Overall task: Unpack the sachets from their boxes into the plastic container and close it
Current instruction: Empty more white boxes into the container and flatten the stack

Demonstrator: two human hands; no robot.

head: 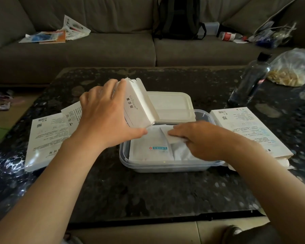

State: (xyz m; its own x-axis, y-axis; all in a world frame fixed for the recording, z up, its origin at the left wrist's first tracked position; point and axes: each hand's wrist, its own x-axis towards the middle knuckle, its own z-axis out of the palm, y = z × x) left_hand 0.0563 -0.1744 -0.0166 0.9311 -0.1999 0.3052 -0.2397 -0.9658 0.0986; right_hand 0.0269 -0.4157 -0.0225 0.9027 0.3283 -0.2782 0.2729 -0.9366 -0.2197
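The left hand (104, 117) grips the box (137, 106), tilted over the container (165, 164) on the tabletop (148, 194) with its open mouth pointing down-right, where the nearer right hand (201, 138) pinches a sachet (167, 136) just below, inside the container.

Room is dimly lit. A grey-brown sofa (95, 48) is set across the back, just beyond a low table (148, 191) with a dark speckled stone top. Glare is reflected on the table's left edge. A black backpack (179, 18) is propped upright against the sofa back, near the seam between two seat cushions. Papers and plastic wrappers (60, 32) are strewn on the left seat. A lying bottle (231, 36) and a heap of bags (271, 34) are seen on the right seat. At the table's far right a dark bottle (248, 81) is stood beside a clear bag (290, 69) of yellowish contents. Pale floor tiles (130, 233) are visible at the near edge.
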